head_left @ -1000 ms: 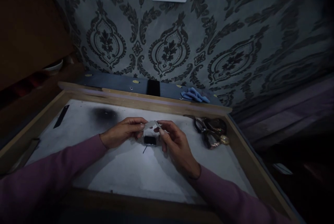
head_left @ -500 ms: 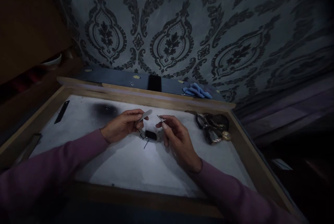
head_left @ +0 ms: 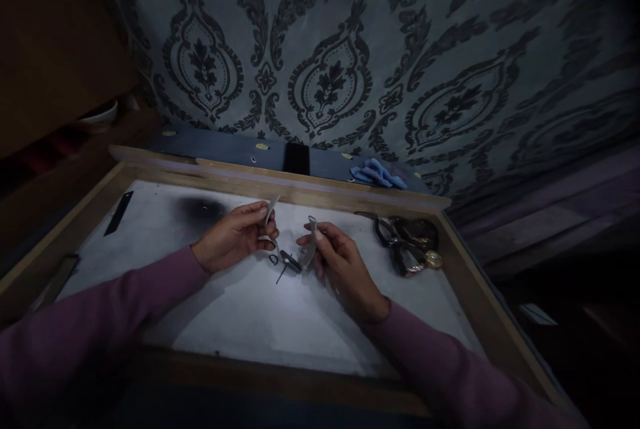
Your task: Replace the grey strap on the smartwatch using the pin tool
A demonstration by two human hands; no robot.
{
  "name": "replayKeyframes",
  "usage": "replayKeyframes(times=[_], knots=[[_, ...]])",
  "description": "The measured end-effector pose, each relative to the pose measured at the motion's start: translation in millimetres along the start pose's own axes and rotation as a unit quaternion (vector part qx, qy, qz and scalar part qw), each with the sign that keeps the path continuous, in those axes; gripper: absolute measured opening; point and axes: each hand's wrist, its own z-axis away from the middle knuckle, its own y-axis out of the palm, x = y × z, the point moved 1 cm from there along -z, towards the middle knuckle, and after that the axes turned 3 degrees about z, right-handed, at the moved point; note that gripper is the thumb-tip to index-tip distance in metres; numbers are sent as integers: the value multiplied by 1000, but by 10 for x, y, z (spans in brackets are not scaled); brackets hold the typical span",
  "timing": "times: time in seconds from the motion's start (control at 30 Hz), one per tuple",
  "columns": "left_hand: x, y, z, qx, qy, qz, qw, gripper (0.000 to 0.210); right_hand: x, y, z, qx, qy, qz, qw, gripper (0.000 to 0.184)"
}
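A smartwatch with a dark rectangular case hangs tilted just above the white work surface, between my two hands. My left hand is closed on one light grey half of its watch strap, pinching it near the end. The fingers of my right hand pinch the other half, whose end shows a small loop. Below the case lies a thin dark pin-like stick. Beside it is a small dark ring-shaped piece. Where the straps meet the case is hard to make out.
A raised wooden rim surrounds the surface. Several wristwatches lie heaped at its right. A black strip and a long flat object are at the left. Behind the rim rest a dark phone-like slab and a blue cloth.
The watch case has turned from facing me to steeply tilted. The strap end in my left hand now points more upright, and the looped end in my right hand has turned upward.
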Motion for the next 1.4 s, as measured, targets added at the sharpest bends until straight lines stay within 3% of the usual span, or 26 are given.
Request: replayKeyframes(times=[0.3,0.43,0.53,0.63,0.73,0.8,0.9,0.97,1.03,1.1,1.23,1.4], knots=[[-12,20,4,-4,8,15,1000,14,-48,22,35,60,7,59,996,37],[-14,3,-3,-12,22,11,1000,14,-19,44,71,105,-5,164,981,46],[-8,-5,-8,-20,27,6,999,13,35,112,125,107,-78,323,937,53],[1,-6,-12,-25,31,4,999,13,65,229,174,113,-126,473,865,58],[-1,5,-9,-28,36,2,999,13,42,318,179,111,-94,565,812,35],[-12,15,-5,-28,36,-2,999,14,15,334,160,102,-83,579,805,21],[-44,20,-5,-32,38,-7,999,18,-12,292,118,91,-103,532,836,15],[-76,14,-9,-44,45,-4,998,25,-12,238,89,86,-108,450,882,13],[-118,10,-10,-56,56,-2,997,29,-2,185,64,96,-66,314,942,17],[-163,16,-3,-57,69,-6,996,29,16,151,45,116,6,150,982,28],[-209,57,26,-21,88,-53,994,13,64,121,20,116,89,-83,986,43],[-143,105,43,7,86,-155,984,37,110,95,15,97,130,-193,968,48]])
